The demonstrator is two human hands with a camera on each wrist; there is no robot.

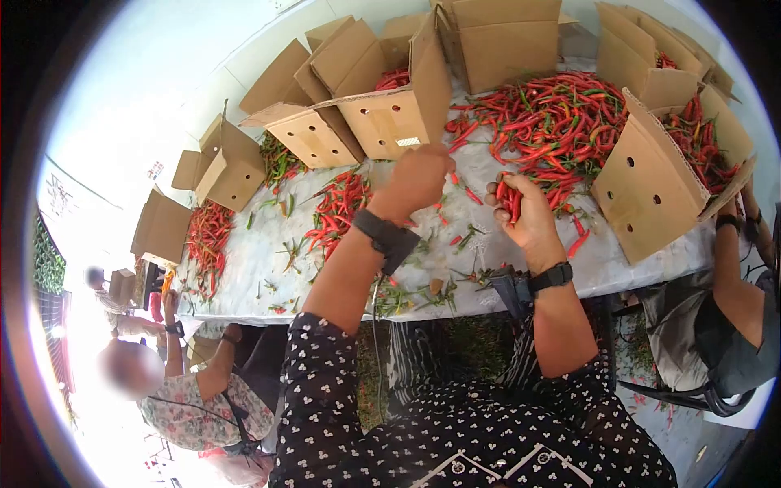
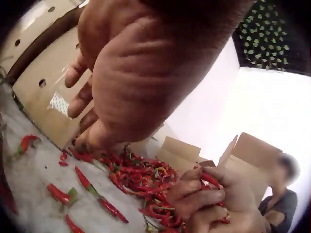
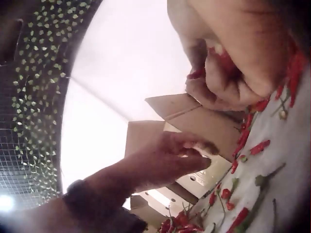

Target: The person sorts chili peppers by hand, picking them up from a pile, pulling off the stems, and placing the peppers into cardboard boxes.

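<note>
Head view: our right grip (image 1: 532, 213) clasps chillies (image 1: 510, 200), heap (image 1: 561, 122) just beyond, axes mixed; our relaxed left grip (image 1: 416, 179) farther.

- Person in a floral shirt (image 1: 207, 409), well left of my left hand (image 1: 419, 180)
- Another person (image 1: 742, 313), right of my right hand (image 1: 527, 215)
- Leafy screen (image 1: 49, 262), far left of both
- White wall (image 1: 248, 49) beyond them

Box (image 1: 386, 126) close beyond left grip (image 1: 416, 177)

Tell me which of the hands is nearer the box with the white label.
Left hand, just in front of that box; the right hand, holding red chilies, is farther right.
</note>
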